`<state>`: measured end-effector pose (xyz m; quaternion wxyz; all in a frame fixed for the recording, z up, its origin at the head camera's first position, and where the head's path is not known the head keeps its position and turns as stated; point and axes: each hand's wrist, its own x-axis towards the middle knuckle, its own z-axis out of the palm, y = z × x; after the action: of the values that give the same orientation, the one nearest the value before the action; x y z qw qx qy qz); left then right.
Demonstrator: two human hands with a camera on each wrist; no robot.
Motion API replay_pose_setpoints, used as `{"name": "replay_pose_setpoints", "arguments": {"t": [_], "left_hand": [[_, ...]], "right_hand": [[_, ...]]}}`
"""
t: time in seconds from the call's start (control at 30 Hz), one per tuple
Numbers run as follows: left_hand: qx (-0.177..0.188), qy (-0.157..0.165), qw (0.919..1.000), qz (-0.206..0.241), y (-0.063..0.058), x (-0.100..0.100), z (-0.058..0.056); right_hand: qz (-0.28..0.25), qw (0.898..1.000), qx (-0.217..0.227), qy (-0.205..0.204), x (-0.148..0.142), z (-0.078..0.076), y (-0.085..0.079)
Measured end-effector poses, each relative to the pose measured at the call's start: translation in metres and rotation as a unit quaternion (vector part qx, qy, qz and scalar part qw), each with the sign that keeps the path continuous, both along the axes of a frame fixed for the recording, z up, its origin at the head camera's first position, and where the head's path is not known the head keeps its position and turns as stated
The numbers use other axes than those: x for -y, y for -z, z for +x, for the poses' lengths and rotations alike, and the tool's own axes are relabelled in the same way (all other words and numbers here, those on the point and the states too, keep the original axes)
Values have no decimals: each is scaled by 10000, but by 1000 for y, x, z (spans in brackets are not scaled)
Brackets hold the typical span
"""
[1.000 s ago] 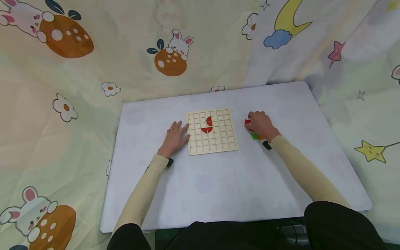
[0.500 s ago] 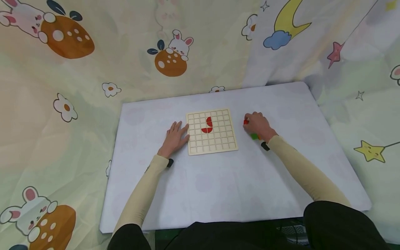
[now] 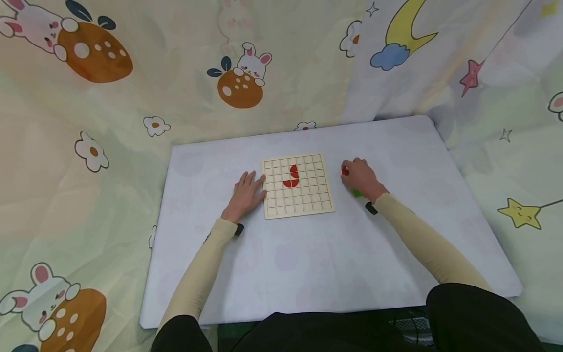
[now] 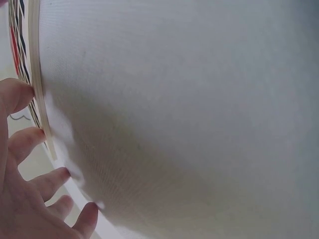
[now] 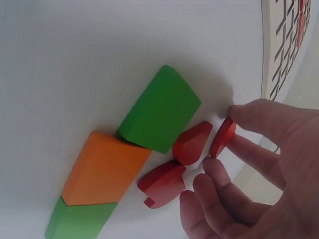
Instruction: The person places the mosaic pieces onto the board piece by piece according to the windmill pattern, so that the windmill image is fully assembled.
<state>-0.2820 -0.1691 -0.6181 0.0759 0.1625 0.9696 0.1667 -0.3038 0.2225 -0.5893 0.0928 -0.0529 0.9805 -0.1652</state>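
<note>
My left hand lies with spread fingers on the table, its thumb and forefinger touching the left edge of a square wooden grid board. Red curved pieces sit in cells near the board's middle. To the right of the board, my right hand pinches a small red piece between thumb and forefinger, low over the table. In the right wrist view, another red piece lies right beside the held one, and a red piece with a stepped edge lies close to the curled lower fingers.
A green block, an orange block and a lighter green block lie corner to corner beside the red pieces. The white table extends toward the person's body. A patterned cloth hangs behind and around it.
My right hand has slid a little left toward the board with the red piece in its fingers. The orange block is now covered in the head view. My left hand keeps its place.
</note>
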Motion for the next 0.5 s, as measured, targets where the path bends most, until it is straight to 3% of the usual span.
{"name": "replay_pose_setpoints", "arguments": {"t": [0.5], "left_hand": [[-18, 25, 10000, -1, 0, 1, 0]], "right_hand": [[-126, 9993, -124, -344, 1, -3, -5]]}}
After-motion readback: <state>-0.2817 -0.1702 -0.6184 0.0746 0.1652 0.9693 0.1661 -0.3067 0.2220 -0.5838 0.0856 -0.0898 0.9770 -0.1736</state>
